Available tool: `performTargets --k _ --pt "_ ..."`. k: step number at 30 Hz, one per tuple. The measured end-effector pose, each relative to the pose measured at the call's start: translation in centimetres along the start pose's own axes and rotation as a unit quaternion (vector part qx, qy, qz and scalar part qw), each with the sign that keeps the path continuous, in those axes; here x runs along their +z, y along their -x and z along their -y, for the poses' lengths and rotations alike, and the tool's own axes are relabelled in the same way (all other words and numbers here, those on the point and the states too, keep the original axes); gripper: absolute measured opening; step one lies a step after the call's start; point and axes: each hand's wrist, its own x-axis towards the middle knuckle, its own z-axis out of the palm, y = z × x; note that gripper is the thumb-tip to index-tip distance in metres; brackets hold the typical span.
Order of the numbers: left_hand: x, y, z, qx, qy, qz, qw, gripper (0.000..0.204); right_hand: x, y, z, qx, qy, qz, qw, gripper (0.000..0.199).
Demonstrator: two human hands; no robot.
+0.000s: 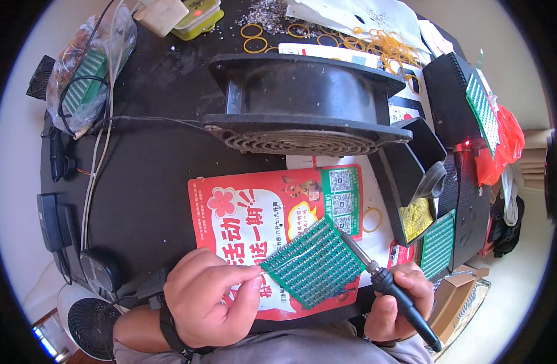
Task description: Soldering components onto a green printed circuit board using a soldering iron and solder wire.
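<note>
The left hand [212, 297] pinches a thin wire [272, 270] between thumb and fingers; the wire tip touches the green board [312, 264]; the board lies tilted on a red paper [260, 212], just in front of the person; the right hand [400, 303] is closed around a black iron [391, 288]; its tip touches the board's far edge; a big black fan [303, 103] stands behind.

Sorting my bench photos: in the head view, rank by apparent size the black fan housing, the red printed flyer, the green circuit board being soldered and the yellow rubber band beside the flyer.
1. Black fan housing
2. Red printed flyer
3. Green circuit board
4. Yellow rubber band
</note>
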Motion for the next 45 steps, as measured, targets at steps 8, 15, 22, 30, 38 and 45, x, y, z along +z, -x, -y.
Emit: performTargets --k 8,15,22,30,38,45 --pt "0.0 -0.1 -0.2 -0.013 -0.001 0.004 1.000 0.013 0.2 -1.1 0.4 -0.036 0.045 0.019 0.998 0.038" --pt "0.0 -0.1 -0.2 -0.006 0.002 0.010 1.000 0.014 0.6 -1.3 0.5 -0.033 0.038 0.025 0.998 0.036" --pt "0.0 -0.1 0.0 -0.007 0.005 0.015 1.000 0.014 0.5 -1.5 0.7 -0.028 0.045 0.031 0.998 0.035" --pt "-0.1 -0.2 -0.2 -0.016 -0.001 0.025 1.000 0.013 0.4 -1.0 0.7 -0.020 0.036 0.026 0.999 0.036" --pt "0.0 -0.4 -0.1 -0.024 -0.023 0.037 0.999 0.014 0.8 -0.4 0.5 -0.031 0.029 0.009 0.999 0.035" --pt "0.2 -0.4 0.0 -0.021 -0.025 0.033 0.999 0.015 1.0 -0.6 0.3 -0.057 0.043 0.004 0.997 0.033"
